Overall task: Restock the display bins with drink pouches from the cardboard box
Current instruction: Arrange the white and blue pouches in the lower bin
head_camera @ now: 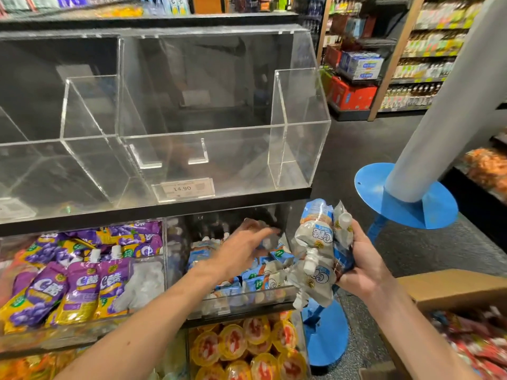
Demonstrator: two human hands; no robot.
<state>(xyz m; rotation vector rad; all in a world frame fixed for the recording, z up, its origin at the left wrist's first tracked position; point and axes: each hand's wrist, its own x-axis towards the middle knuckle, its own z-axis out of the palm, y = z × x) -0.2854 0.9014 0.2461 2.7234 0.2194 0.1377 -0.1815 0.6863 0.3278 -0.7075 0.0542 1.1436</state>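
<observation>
Pouches (315,242), a white-and-blue bunch, are gripped in the right hand (365,267), whose fingers curl round them, just right of the middle bin (233,300). The left hand (244,249) reaches into that bin with fingers straight and blurred, holding nothing, above the binned pouches (263,281). The box (452,287) sits near right.

left hand (241,250): bare | right hand (362,267): bare | forearms (164,305): bare to frame edge
</observation>
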